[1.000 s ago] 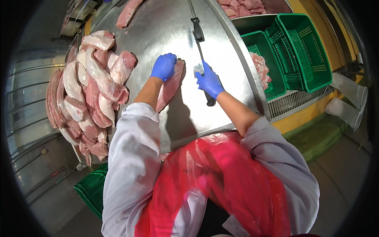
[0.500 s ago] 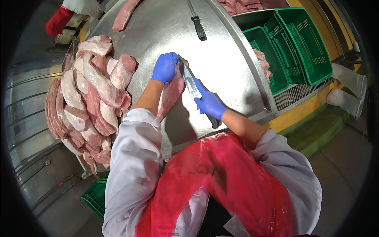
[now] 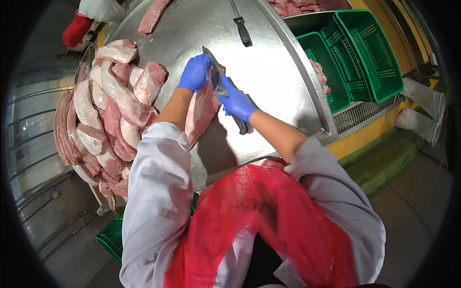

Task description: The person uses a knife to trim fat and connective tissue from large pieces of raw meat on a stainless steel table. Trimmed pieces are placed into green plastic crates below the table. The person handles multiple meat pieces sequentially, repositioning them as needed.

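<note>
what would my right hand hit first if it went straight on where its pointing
Beyond the knife it holds, your right hand would probably meet the strip of meat first, then your left hand. Its height above the meat is unclear here.

Here we go: my left hand [image 3: 196, 73] curls tight, my right hand [image 3: 237, 102] grips nearby, index finger [image 3: 224, 82] extended, both forearms [image 3: 173, 108] angling inward.
</note>
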`<move>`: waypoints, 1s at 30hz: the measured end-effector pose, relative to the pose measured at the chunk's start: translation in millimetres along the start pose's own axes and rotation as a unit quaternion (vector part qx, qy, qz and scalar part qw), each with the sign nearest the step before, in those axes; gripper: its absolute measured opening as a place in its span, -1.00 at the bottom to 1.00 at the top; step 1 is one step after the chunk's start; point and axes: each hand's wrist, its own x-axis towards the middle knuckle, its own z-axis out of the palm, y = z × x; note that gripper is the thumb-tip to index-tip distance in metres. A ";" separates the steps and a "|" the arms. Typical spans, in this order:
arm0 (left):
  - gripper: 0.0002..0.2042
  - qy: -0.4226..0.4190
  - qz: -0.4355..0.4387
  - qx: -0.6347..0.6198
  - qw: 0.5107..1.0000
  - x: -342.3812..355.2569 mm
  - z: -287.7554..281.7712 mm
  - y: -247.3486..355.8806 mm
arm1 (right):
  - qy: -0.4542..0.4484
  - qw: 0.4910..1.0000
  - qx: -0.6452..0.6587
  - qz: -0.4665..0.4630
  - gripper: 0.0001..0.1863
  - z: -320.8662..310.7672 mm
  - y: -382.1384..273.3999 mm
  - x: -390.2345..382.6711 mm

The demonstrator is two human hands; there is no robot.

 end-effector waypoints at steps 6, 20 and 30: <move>-0.93 0.089 -0.105 -0.066 0.988 -11.6 3.3 -8.3 | -0.087 0.993 -0.059 0.057 -0.12 -9.5 2.9 -73.4; -0.43 -0.023 -0.482 -0.081 0.872 -24.4 23.4 -6.4 | 0.081 0.993 0.077 0.029 -0.11 -50.3 16.9 -37.5; -0.53 0.002 -0.405 0.014 0.914 -18.8 22.2 26.9 | 0.079 0.992 0.079 0.052 -0.11 -38.2 21.6 11.4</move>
